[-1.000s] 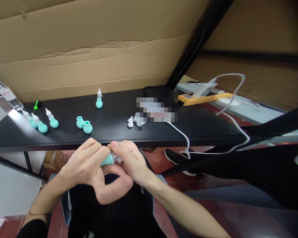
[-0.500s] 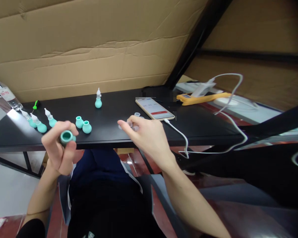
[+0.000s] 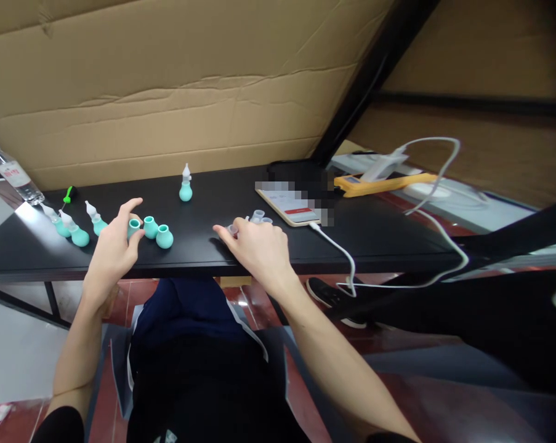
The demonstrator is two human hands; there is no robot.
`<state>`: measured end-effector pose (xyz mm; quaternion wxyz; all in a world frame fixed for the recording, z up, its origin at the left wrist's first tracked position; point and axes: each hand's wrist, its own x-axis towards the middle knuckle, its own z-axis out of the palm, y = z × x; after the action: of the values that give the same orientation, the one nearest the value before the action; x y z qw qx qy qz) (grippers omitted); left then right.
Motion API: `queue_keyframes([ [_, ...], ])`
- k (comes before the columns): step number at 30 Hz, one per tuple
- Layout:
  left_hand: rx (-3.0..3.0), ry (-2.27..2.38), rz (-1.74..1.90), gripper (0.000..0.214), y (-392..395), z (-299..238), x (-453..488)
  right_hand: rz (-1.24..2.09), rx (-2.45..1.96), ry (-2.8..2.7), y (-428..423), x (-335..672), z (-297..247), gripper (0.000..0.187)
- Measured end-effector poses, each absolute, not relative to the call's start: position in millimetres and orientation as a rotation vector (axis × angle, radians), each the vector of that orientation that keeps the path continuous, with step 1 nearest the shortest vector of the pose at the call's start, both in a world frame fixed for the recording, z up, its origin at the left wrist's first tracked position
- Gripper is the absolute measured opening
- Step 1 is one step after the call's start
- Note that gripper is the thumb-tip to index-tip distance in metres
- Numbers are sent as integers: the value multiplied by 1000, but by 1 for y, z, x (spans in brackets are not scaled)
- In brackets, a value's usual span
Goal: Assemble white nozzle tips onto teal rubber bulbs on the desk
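My left hand (image 3: pixel 111 249) rests at the black table's (image 3: pixel 204 249) front edge, thumb and fingers round a teal rubber bulb (image 3: pixel 133 227) that stands on the tabletop. Right beside it stand two more open teal bulbs (image 3: pixel 150 227) (image 3: pixel 164 237). My right hand (image 3: pixel 259 246) lies on the table to the right, fingertips pinched on a small clear tip piece (image 3: pixel 232 229). A few more clear tip pieces (image 3: pixel 258 215) lie just behind that hand.
Three assembled teal bulbs with clear tips (image 3: pixel 77 234) lie at the left, and one (image 3: pixel 185 184) stands further back. A phone (image 3: pixel 289 209) with a white cable (image 3: pixel 337 249), a water bottle (image 3: pixel 12 175), an orange device (image 3: pixel 379 183) and a cardboard wall (image 3: pixel 167 92) surround the work area.
The hands were joined over my lap on a teal bulb, then parted. My left hand carried the bulb to the table beside the other two; my right hand settled by the clear pieces.
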<state>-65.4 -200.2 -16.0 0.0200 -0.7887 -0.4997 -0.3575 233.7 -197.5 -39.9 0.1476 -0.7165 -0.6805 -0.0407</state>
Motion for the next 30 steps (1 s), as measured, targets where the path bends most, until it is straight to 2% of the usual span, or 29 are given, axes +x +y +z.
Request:
queue_keyframes([
  [8,-2407,-1842,-1072,73,-196,-13,-68,-61,-2208,-1974,-206,230,-26,53],
  [15,-2428,-1910,-1090,81,-185,-20,-74,-47,-2191,-1999,-204,230,-29,57],
  [30,-2384,-1930,-870,69,-187,-14,-69,-97,-2113,-1978,-206,240,-32,54],
])
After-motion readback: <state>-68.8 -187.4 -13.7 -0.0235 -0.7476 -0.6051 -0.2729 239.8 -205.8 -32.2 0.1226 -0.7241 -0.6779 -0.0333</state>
